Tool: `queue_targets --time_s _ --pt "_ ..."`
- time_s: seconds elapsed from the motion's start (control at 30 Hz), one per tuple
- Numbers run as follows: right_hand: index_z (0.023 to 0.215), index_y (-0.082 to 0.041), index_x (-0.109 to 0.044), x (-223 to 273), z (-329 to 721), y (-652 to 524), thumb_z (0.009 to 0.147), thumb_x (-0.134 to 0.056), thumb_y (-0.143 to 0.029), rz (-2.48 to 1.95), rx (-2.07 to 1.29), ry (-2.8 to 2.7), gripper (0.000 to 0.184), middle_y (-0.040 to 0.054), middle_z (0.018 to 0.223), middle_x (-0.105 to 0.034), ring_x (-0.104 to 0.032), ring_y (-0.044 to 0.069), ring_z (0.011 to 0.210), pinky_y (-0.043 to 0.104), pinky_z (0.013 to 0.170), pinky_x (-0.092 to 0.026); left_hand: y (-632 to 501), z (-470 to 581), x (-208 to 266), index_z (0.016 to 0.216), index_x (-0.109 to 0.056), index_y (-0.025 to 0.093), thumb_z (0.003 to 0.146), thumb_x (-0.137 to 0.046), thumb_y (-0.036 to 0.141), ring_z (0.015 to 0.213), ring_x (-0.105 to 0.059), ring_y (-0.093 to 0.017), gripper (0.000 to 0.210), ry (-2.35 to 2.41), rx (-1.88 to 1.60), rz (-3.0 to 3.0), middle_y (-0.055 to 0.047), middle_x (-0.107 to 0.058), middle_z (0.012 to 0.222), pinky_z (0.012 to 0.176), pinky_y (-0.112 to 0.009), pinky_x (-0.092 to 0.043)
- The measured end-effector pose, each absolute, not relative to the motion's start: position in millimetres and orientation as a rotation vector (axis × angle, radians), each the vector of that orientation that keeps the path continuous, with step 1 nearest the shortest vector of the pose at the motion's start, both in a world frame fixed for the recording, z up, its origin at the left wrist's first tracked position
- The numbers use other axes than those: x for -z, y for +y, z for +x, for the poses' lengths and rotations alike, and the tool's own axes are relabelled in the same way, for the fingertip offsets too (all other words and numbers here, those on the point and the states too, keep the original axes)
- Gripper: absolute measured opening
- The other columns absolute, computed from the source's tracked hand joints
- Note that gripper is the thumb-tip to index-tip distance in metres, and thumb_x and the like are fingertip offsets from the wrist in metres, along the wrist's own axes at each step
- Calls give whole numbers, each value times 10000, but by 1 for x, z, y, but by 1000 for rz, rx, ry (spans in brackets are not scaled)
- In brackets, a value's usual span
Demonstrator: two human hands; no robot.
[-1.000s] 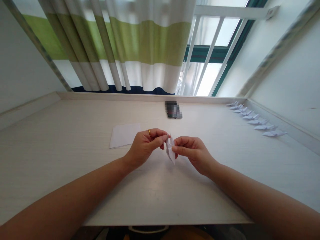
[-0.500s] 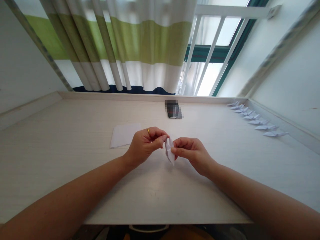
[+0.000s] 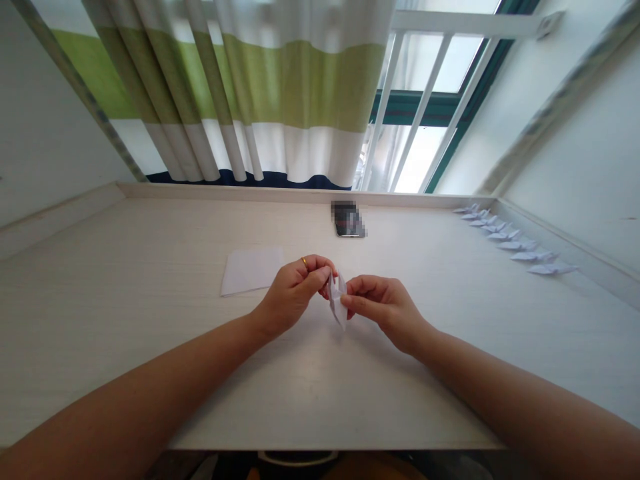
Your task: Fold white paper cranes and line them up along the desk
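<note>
Between my two hands is a small folded piece of white paper [image 3: 339, 303], held up just over the table with one pointed end aimed down. My left hand [image 3: 299, 287], wearing a gold ring, pinches its upper left edge between thumb and fingers. From the other side, my right hand [image 3: 383, 300] grips the paper's right side, the thumb pressed on the near face. Fingertips hide part of the folds. Behind my left hand, flat white paper sheets [image 3: 250, 270] lie on the table.
A row of several folded white paper cranes [image 3: 517, 245] runs along the right side of the pale table [image 3: 310, 393]. A dark phone-like object [image 3: 349, 219], blurred out, lies near the back ledge. Beyond stand a striped curtain [image 3: 300, 87] and a barred window.
My left hand has shifted slightly, its fingers curling closer around the paper's top edge. The folded paper has tilted a little, and my right hand stays almost still.
</note>
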State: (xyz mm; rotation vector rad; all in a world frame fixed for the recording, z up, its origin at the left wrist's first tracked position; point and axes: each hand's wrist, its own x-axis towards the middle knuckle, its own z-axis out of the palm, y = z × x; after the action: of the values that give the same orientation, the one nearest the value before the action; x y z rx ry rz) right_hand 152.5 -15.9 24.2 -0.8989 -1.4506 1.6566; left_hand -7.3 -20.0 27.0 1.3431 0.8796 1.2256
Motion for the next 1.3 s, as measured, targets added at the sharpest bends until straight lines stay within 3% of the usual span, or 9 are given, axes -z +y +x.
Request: queue_targets --time_s 0.3,0.47,0.7,1.3 --pt "638 -146 -571 -26 152 -18 629 -666 -260 -950 -1505 -1486 149 -1 603 -584 -524 101 564 264 577 -436 -21 -3 -25 765 -536 146 799 -461 303 570 -453 -75 178 842 -1259 1220 4 -535 695 558 -215 -381" --pt "615 -159 -529 -23 152 -19 659 -626 -272 -1007 -1261 -1594 155 -3 591 -554 -505 108 565 256 537 -408 -23 1 -24 731 -532 147 668 -634 289 559 -457 -65 186 992 -1317 1253 22 -535 675 547 -207 -386" --pt "574 -167 -496 -20 150 -18 676 -578 -244 -1065 -1057 -1705 152 -11 563 -524 -464 101 551 241 514 -374 -24 1 -22 711 -586 140 657 -642 301 595 -486 -84 179 1092 -1402 1251 8 -569 655 568 -218 -407" --pt "584 -166 -503 -19 145 -21 665 -598 -265 -1025 -1202 -1662 159 -11 569 -521 -465 95 538 233 503 -377 -25 4 -20 678 -540 159 705 -589 259 609 -449 -86 116 946 -1500 1234 31 -500 625 607 -216 -369"
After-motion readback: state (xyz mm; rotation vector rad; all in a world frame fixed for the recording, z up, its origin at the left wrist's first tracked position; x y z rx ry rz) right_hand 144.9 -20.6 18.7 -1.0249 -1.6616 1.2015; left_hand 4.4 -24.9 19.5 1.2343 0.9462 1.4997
